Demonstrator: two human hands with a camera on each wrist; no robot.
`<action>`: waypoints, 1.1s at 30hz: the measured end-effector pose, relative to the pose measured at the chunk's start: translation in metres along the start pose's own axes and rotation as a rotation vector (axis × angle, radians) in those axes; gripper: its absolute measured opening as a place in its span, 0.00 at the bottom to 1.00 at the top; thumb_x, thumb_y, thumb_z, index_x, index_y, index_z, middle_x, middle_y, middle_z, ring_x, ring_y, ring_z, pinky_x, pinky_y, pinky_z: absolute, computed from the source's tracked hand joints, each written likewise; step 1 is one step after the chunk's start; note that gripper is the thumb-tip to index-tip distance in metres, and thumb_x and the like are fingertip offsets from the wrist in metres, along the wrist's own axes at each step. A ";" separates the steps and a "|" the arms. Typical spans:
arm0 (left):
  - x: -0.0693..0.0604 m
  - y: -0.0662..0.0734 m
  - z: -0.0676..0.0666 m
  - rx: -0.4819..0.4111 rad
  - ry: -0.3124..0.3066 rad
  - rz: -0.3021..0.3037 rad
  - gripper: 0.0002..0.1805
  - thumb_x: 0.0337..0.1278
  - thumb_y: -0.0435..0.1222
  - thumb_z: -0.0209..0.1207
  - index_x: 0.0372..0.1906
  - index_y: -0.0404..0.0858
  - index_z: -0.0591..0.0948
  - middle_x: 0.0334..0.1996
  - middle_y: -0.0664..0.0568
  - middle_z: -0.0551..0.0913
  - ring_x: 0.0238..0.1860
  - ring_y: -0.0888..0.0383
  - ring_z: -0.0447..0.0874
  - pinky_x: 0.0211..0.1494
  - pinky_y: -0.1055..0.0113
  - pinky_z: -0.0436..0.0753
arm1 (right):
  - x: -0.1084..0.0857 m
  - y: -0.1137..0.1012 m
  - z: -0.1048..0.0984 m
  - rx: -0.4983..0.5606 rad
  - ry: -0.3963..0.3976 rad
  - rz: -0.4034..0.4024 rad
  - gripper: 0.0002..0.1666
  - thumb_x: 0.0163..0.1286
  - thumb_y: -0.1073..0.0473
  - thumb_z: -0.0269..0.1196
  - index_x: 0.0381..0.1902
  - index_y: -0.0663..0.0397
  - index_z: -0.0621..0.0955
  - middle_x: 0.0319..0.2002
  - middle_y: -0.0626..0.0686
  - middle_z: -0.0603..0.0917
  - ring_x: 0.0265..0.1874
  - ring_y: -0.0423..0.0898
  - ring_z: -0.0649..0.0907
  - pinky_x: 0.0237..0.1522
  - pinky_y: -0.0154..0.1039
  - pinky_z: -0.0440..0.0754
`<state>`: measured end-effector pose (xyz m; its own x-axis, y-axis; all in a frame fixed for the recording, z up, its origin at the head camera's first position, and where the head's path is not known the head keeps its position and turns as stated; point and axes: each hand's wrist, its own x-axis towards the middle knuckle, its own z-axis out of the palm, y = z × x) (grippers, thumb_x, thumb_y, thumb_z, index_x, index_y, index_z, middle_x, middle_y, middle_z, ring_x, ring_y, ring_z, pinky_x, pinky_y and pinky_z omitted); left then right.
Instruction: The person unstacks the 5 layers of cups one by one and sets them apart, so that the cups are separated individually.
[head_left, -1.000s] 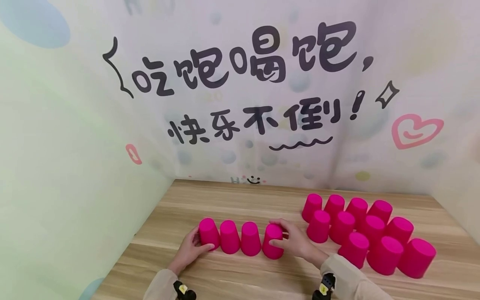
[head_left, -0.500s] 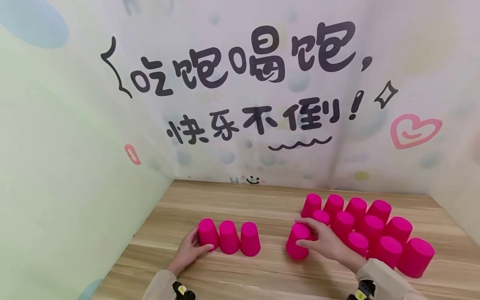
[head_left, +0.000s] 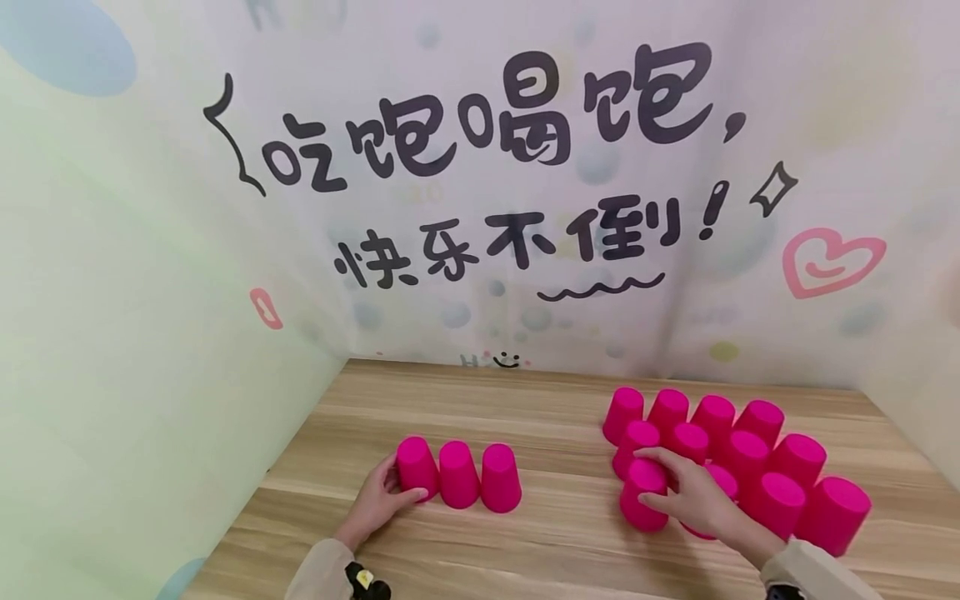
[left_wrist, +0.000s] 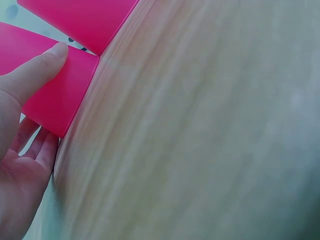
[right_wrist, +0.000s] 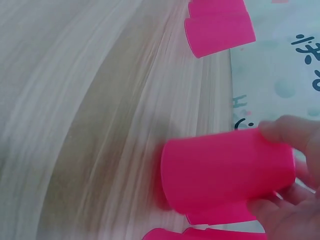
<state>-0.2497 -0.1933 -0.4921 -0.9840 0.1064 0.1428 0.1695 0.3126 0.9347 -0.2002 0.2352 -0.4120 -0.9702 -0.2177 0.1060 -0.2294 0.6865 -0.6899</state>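
Note:
My left hand [head_left: 378, 500] rests at the table, its thumb on the front and fingers at the side of the leftmost pink cup [head_left: 417, 468]. That cup stands upside down in a row with two more, a middle pink cup [head_left: 459, 475] and a right-hand pink cup [head_left: 501, 478]. In the left wrist view the thumb lies across the gripped cup [left_wrist: 60, 95]. My right hand [head_left: 693, 497] grips another upside-down pink cup [head_left: 642, 496] near its narrow top. The right wrist view has this cup [right_wrist: 220, 170] slightly tilted, its rim close to the table; contact is unclear.
Several upside-down pink cups [head_left: 832, 517] stand in close rows at the right of the wooden table [head_left: 420, 558]; my right hand partly hides some. A printed cloth backdrop [head_left: 525, 333] rises behind the table, and a pale wall [head_left: 150, 333] borders the left.
My right hand has carried its cup rightward from the end of the row on the left to the front left of the right-hand group. The left hand has stayed put.

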 end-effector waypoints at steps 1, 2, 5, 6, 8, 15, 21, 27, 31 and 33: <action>0.000 0.000 0.000 -0.003 -0.002 0.000 0.35 0.37 0.31 0.68 0.56 0.31 0.68 0.44 0.43 0.76 0.47 0.48 0.74 0.51 0.61 0.74 | 0.000 0.000 0.000 -0.013 0.007 0.019 0.32 0.47 0.58 0.69 0.52 0.58 0.73 0.43 0.56 0.76 0.36 0.48 0.74 0.32 0.36 0.77; 0.000 0.001 0.000 -0.004 -0.004 0.000 0.35 0.37 0.31 0.68 0.56 0.31 0.68 0.44 0.43 0.76 0.47 0.48 0.74 0.51 0.62 0.74 | -0.001 0.000 0.000 -0.025 0.012 0.035 0.32 0.47 0.58 0.69 0.52 0.58 0.73 0.43 0.56 0.76 0.35 0.48 0.74 0.32 0.36 0.77; 0.000 0.000 0.000 0.000 -0.009 0.000 0.35 0.37 0.31 0.68 0.56 0.31 0.68 0.44 0.43 0.76 0.48 0.48 0.74 0.51 0.62 0.74 | -0.002 0.001 0.001 -0.044 0.023 0.071 0.32 0.47 0.59 0.69 0.51 0.57 0.73 0.43 0.56 0.76 0.36 0.48 0.75 0.34 0.39 0.77; 0.001 0.000 -0.001 0.001 -0.010 -0.003 0.35 0.37 0.31 0.68 0.56 0.32 0.68 0.44 0.43 0.76 0.48 0.48 0.74 0.51 0.62 0.74 | -0.002 0.002 0.002 -0.051 0.025 0.070 0.32 0.47 0.59 0.69 0.51 0.57 0.73 0.43 0.57 0.76 0.37 0.49 0.75 0.34 0.39 0.76; 0.001 -0.001 -0.001 0.002 -0.012 -0.005 0.35 0.38 0.31 0.68 0.56 0.32 0.67 0.44 0.43 0.76 0.48 0.48 0.74 0.51 0.62 0.74 | -0.003 0.003 0.002 -0.052 0.030 0.072 0.32 0.47 0.60 0.69 0.51 0.58 0.73 0.42 0.57 0.77 0.36 0.49 0.75 0.34 0.41 0.76; 0.001 -0.001 -0.001 0.017 -0.018 0.016 0.35 0.38 0.32 0.68 0.56 0.30 0.67 0.44 0.42 0.76 0.48 0.47 0.74 0.51 0.60 0.74 | -0.007 0.003 0.002 -0.055 0.067 0.081 0.33 0.47 0.63 0.68 0.53 0.64 0.71 0.40 0.59 0.77 0.33 0.48 0.75 0.30 0.38 0.75; 0.001 -0.001 -0.001 0.003 -0.011 -0.001 0.35 0.37 0.32 0.68 0.56 0.31 0.68 0.44 0.43 0.76 0.48 0.48 0.74 0.51 0.61 0.74 | -0.007 0.001 0.003 -0.058 0.077 0.082 0.33 0.47 0.66 0.67 0.53 0.67 0.70 0.39 0.60 0.77 0.30 0.47 0.74 0.27 0.36 0.74; 0.001 -0.002 0.000 -0.003 -0.008 -0.010 0.35 0.37 0.31 0.68 0.56 0.32 0.67 0.44 0.43 0.76 0.48 0.48 0.74 0.51 0.61 0.74 | -0.007 -0.001 0.000 -0.095 0.084 0.056 0.35 0.47 0.62 0.69 0.54 0.66 0.70 0.45 0.64 0.76 0.39 0.54 0.76 0.35 0.45 0.78; 0.002 -0.003 0.000 -0.009 -0.010 -0.005 0.35 0.37 0.31 0.68 0.56 0.31 0.68 0.44 0.43 0.76 0.48 0.48 0.74 0.51 0.62 0.74 | -0.007 -0.005 -0.005 -0.096 0.095 0.025 0.37 0.48 0.59 0.69 0.54 0.68 0.69 0.48 0.66 0.74 0.46 0.62 0.73 0.43 0.52 0.76; 0.002 -0.003 0.000 -0.010 -0.010 -0.004 0.35 0.37 0.31 0.68 0.56 0.31 0.68 0.44 0.43 0.76 0.48 0.48 0.74 0.51 0.62 0.74 | -0.006 -0.007 -0.009 -0.076 0.096 0.020 0.37 0.49 0.59 0.68 0.55 0.69 0.68 0.50 0.67 0.73 0.49 0.63 0.72 0.45 0.53 0.74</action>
<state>-0.2518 -0.1943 -0.4943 -0.9841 0.1145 0.1358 0.1648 0.3031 0.9386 -0.1935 0.2380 -0.4013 -0.9767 -0.1384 0.1637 -0.2118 0.7415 -0.6367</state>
